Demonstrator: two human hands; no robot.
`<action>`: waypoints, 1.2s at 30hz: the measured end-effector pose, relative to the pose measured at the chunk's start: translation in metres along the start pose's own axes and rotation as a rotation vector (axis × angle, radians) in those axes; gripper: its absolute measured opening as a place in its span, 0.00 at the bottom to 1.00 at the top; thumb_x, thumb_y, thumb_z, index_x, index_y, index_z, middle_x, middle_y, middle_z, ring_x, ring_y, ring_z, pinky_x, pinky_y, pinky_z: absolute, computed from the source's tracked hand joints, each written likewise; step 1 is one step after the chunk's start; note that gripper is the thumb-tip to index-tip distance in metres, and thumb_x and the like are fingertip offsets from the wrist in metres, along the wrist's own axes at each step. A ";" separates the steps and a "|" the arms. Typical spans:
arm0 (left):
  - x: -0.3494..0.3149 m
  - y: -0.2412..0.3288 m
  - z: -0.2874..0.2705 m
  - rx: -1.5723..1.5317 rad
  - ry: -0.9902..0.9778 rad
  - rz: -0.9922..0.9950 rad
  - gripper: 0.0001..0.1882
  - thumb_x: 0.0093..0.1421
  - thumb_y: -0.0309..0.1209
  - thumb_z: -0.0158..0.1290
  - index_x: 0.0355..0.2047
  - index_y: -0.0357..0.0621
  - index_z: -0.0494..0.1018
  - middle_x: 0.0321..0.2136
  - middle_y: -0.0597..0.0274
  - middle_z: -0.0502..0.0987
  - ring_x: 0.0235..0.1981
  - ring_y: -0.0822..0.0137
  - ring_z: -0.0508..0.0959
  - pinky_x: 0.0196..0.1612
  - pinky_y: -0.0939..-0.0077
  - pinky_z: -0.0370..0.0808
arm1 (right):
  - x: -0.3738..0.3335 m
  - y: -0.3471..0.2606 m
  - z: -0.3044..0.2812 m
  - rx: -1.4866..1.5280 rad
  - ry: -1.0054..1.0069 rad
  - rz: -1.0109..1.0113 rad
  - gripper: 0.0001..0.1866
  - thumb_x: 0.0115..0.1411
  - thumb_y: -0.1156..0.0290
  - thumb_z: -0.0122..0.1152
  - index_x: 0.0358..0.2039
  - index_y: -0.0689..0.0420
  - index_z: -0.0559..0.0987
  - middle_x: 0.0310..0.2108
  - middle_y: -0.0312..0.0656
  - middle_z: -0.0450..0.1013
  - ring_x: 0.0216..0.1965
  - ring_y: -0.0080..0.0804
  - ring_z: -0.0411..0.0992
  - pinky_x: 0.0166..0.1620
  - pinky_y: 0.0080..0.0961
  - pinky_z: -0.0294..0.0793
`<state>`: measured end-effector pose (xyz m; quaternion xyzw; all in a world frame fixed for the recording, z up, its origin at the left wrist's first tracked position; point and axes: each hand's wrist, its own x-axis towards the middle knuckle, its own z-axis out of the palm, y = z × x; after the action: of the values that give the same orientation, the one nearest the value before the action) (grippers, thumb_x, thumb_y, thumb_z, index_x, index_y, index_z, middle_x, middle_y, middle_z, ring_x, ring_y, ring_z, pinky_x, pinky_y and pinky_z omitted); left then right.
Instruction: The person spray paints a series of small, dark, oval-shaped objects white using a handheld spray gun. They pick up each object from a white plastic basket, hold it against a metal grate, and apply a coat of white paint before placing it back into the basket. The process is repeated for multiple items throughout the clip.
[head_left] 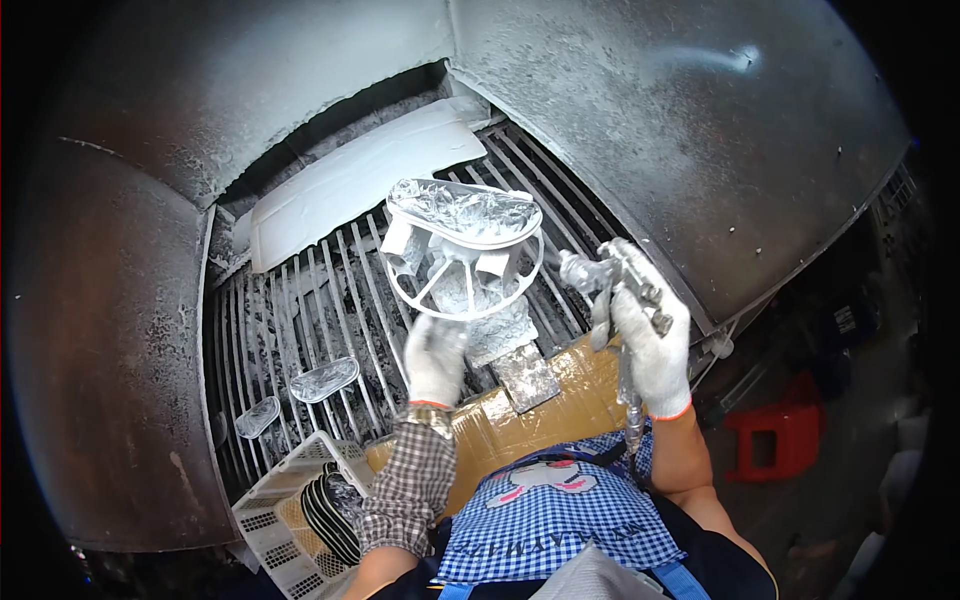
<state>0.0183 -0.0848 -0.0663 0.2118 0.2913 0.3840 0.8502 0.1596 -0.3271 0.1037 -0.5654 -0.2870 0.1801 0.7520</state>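
My right hand [650, 345], in a white knit glove, is wrapped round a metal spray gun [605, 275] with a hose hanging below it. The gun's front end points left, toward a rounded, foil-covered piece with a white rim [465, 212]. That piece rests on a stand above a white spoked wheel [470, 312]. My left hand [437, 360], also gloved, is at the wheel's near rim; its fingers are blurred and partly hidden, so I cannot tell if they grip it.
Slatted metal grating [335, 290] lies below, with two small foil-faced pieces [325, 380] on it at left. A white plastic basket [290, 520] holds black-striped items. Brown taped cardboard [590, 385] lines the near edge. Dusty metal panels [700, 130] enclose the sides; a red stool [770, 435] stands right.
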 end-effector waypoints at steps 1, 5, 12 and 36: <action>-0.008 -0.011 0.005 0.003 -0.035 -0.053 0.11 0.69 0.36 0.55 0.42 0.41 0.75 0.42 0.50 0.80 0.44 0.55 0.81 0.47 0.58 0.84 | -0.003 0.000 0.004 0.023 -0.016 0.022 0.26 0.74 0.73 0.58 0.69 0.68 0.69 0.35 0.37 0.79 0.29 0.17 0.74 0.35 0.17 0.76; -0.014 -0.042 0.001 -0.100 -0.180 -0.170 0.22 0.73 0.38 0.54 0.60 0.36 0.71 0.52 0.45 0.79 0.51 0.46 0.80 0.56 0.52 0.81 | 0.001 0.003 0.005 0.040 0.007 0.015 0.26 0.74 0.73 0.58 0.69 0.67 0.70 0.34 0.37 0.78 0.29 0.17 0.74 0.35 0.17 0.76; -0.031 -0.024 0.024 -0.104 -0.228 -0.158 0.26 0.71 0.39 0.57 0.64 0.38 0.71 0.57 0.49 0.79 0.57 0.49 0.79 0.59 0.53 0.77 | 0.005 -0.004 -0.001 0.040 0.107 0.014 0.27 0.74 0.70 0.60 0.70 0.66 0.70 0.33 0.37 0.78 0.29 0.17 0.73 0.34 0.18 0.75; -0.013 0.022 -0.020 -0.032 -0.099 0.018 0.20 0.70 0.41 0.56 0.53 0.40 0.70 0.56 0.42 0.77 0.57 0.41 0.78 0.59 0.45 0.79 | -0.004 0.016 0.009 0.136 -0.208 0.125 0.29 0.73 0.72 0.60 0.70 0.69 0.68 0.36 0.41 0.78 0.29 0.19 0.76 0.33 0.17 0.77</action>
<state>-0.0139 -0.0786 -0.0641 0.2198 0.2407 0.3854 0.8632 0.1516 -0.3186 0.0892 -0.5079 -0.3149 0.3032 0.7422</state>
